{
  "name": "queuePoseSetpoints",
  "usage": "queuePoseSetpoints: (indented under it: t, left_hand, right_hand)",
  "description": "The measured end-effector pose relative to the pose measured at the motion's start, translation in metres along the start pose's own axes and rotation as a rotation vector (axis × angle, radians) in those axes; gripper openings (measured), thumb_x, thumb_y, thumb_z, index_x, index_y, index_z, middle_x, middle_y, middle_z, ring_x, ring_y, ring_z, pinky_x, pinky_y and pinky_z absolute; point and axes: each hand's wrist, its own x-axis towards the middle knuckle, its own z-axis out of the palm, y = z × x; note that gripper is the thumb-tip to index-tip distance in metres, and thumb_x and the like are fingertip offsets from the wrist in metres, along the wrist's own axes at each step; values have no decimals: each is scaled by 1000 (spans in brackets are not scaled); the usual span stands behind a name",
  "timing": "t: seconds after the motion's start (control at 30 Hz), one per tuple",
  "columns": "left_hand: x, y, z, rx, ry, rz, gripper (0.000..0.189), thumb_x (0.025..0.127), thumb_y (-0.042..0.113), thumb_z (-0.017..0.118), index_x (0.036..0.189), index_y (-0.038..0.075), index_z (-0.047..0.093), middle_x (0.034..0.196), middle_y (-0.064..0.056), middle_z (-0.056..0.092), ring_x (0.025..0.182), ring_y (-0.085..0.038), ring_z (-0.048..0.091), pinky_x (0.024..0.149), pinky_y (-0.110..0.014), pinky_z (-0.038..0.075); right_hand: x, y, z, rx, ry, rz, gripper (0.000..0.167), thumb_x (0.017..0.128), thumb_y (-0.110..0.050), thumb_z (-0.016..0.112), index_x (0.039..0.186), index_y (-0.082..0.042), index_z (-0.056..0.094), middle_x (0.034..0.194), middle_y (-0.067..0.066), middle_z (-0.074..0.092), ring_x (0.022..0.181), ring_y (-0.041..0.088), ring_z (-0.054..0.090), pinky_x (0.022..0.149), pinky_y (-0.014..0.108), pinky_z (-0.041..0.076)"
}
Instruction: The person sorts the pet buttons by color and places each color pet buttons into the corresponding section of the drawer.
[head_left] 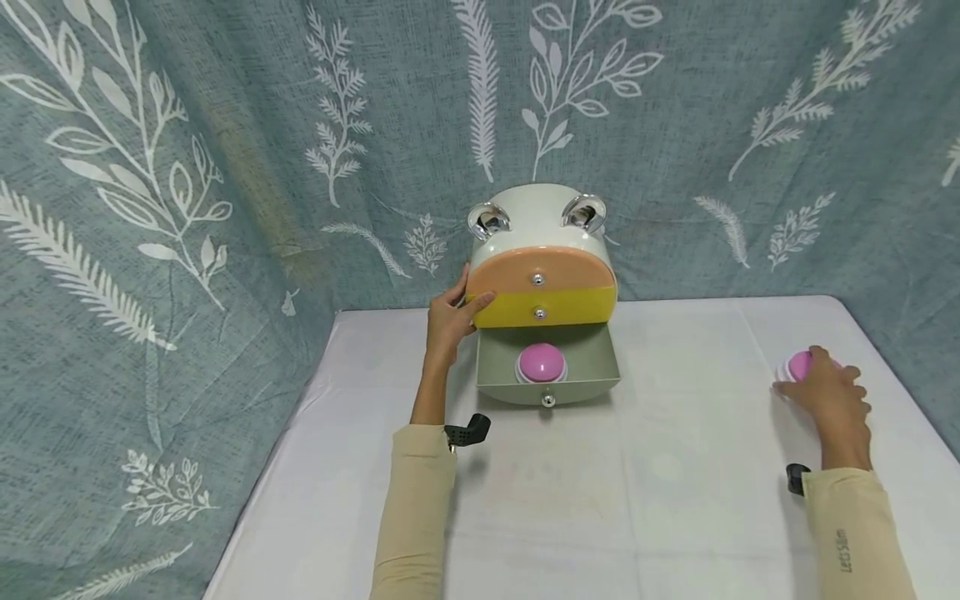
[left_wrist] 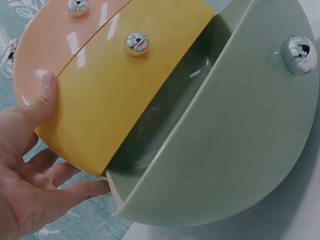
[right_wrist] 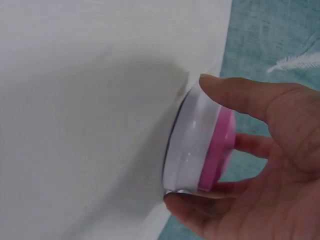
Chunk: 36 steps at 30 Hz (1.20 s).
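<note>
A small frog-shaped drawer cabinet [head_left: 542, 218] stands at the back of the table, with a peach top drawer, a yellow middle drawer [left_wrist: 120, 80] and a green bottom drawer [left_wrist: 225, 125]. The green one is pulled out, and a round pink-and-white push button [head_left: 542, 363] lies in it. My left hand [head_left: 450, 321] grips the cabinet's left side, thumb on the front and fingers along the side. Far to the right, my right hand [head_left: 831, 404] holds a second pink-and-white push button [right_wrist: 200, 145] by its rim, thumb on one edge and fingers on the other.
A white cloth [head_left: 555, 500] covers the table. Blue-green curtains [head_left: 420, 108] with white leaf prints hang behind and at both sides, close behind the cabinet. A black wrist camera [head_left: 468, 430] sits on the left wrist, another [head_left: 797, 479] on the right.
</note>
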Motion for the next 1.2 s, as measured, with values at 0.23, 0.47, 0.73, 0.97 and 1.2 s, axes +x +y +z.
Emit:
queuePoseSetpoints:
  t: [0.23,0.47,0.73,0.97,1.2]
  left_hand:
    - [-1,-1,1,4,12,8,70,92,37,82,153,41,48,165,-6,46,138,-31,61,96,-53,62]
    - [-1,-3,3,8,20,19,70,91,37,83,153,38,49,164,-8,47,140,-33,60,94,-54,61]
    - [0,-2,2,11,32,8,71,90,38,83,152,40,50,163,-7,48,138,-31,62,93,-52,63]
    - [0,-1,2,15,34,11,71,90,39,83,152,40,50,162,-8,50,137,-31,62,93,-52,63]
    - [-1,-1,1,4,22,0,70,90,38,83,152,40,50,164,-8,48,140,-33,60,95,-53,61]
  right_hand:
    - [4,0,9,21,141,24,75,101,-19,58,155,15,18,142,60,19,135,80,20,110,83,28]
    - [4,1,10,52,194,35,74,100,-15,61,153,18,22,146,60,21,142,82,5,117,84,16]
    - [-14,-29,30,98,309,-117,70,94,-17,72,146,18,40,134,54,42,124,66,38,91,72,41]
    - [-41,-88,43,183,270,-332,71,89,-25,81,141,13,50,135,44,56,120,60,49,91,71,47]
    - [-65,-145,55,168,175,-487,66,85,-26,85,138,2,57,131,35,63,116,51,53,88,62,51]
